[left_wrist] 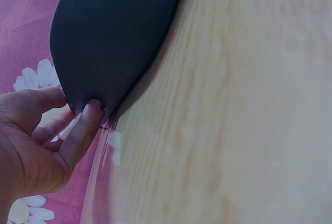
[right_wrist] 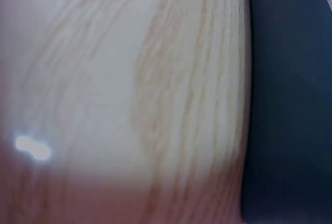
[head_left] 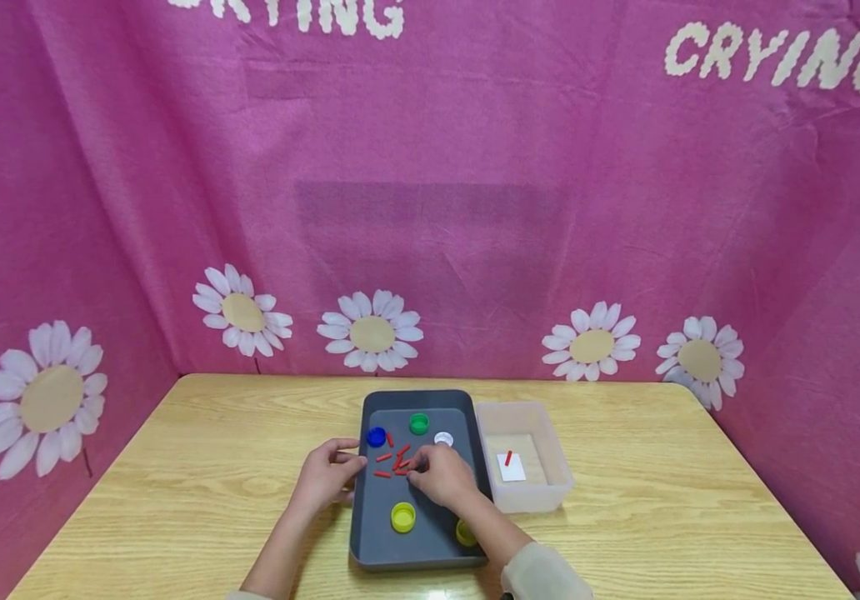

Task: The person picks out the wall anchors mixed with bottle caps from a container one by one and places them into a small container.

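Observation:
A dark grey tray point(head_left: 377, 546) lies on the table. My left hand point(head_left: 325, 477) holds its left wall, with a fingertip at the rim and others against the outer side, as the left wrist view shows. Over the middle of the tray, my right hand point(head_left: 445, 477) points downward and pinches a small red stick at the near edge of a loose group of red sticks point(head_left: 383, 457). Its fingertips partly cover that stick. Around the group are a blue cap point(head_left: 376, 437), a green cap point(head_left: 418, 424), a white cap point(head_left: 443, 438) and a yellow cap point(head_left: 403, 517).
Beside the tray's right wall stands a translucent plastic box point(head_left: 561, 467), holding a white card point(head_left: 512, 473) with a red stick point(head_left: 508, 458) over it. A second yellow cap point(head_left: 464, 533) is partly hidden by my right forearm. Pink flowered cloth point(head_left: 475, 267) hangs behind the wooden table point(head_left: 640, 500).

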`<state>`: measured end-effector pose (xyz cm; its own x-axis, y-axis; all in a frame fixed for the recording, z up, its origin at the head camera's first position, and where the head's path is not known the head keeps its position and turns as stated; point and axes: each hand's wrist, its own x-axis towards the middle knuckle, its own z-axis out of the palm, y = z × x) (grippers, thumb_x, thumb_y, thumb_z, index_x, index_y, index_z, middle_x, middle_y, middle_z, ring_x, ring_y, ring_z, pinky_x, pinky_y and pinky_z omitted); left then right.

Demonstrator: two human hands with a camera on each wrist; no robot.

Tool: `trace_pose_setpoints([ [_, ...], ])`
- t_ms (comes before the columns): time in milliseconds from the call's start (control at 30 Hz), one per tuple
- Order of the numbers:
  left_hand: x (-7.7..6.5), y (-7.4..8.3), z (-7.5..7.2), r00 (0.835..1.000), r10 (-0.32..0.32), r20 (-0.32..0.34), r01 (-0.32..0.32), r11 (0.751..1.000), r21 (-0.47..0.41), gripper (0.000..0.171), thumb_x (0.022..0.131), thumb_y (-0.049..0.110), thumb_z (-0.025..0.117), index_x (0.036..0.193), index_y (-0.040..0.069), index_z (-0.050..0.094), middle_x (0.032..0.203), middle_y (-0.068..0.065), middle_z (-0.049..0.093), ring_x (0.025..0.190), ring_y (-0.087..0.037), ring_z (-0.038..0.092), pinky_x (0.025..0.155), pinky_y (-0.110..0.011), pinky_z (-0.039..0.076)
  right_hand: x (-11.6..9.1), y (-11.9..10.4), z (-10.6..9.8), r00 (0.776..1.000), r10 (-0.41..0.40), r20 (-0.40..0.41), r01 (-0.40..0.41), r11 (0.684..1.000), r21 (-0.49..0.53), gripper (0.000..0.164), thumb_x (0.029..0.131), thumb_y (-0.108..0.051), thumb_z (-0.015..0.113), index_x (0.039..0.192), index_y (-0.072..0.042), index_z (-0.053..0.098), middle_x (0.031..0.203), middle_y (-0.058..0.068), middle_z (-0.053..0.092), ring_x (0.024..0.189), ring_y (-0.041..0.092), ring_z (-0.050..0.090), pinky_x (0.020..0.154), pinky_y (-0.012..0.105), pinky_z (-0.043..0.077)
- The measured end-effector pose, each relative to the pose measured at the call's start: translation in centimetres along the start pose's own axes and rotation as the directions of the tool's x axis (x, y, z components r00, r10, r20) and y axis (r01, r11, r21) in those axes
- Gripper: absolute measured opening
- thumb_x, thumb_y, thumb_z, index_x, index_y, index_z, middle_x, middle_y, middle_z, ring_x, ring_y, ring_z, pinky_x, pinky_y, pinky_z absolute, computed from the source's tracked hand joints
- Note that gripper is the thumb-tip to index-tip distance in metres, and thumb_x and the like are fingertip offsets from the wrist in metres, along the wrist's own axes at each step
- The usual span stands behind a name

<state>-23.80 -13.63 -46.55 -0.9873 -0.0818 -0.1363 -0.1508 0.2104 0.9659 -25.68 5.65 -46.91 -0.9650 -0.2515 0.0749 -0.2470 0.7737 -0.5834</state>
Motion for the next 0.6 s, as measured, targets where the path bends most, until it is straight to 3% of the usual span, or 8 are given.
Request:
trace_pose_setpoints([
  [600, -0.1, 0.2, 0.1, 1.0, -0.013, -0.004, 0.013, 1.0, 0.001, 0.036, 0.087, 0.007, 0.062, 0.121, -0.002, 0.055, 0.103, -0.02, 0.063, 0.07, -0.017, 0.063, 0.054, -0.031, 0.056, -0.6, -0.6, -1.1, 0.999, 0.016, -0.029, -0.013, 0.997, 0.08, 0.004, 0.081, -0.018, 0.07, 0.082, -0.014, 0.069, 0.07, -0.002, 0.052, 0.059, 0.011, 0.046, 0.049, 0.022, 0.037],
])
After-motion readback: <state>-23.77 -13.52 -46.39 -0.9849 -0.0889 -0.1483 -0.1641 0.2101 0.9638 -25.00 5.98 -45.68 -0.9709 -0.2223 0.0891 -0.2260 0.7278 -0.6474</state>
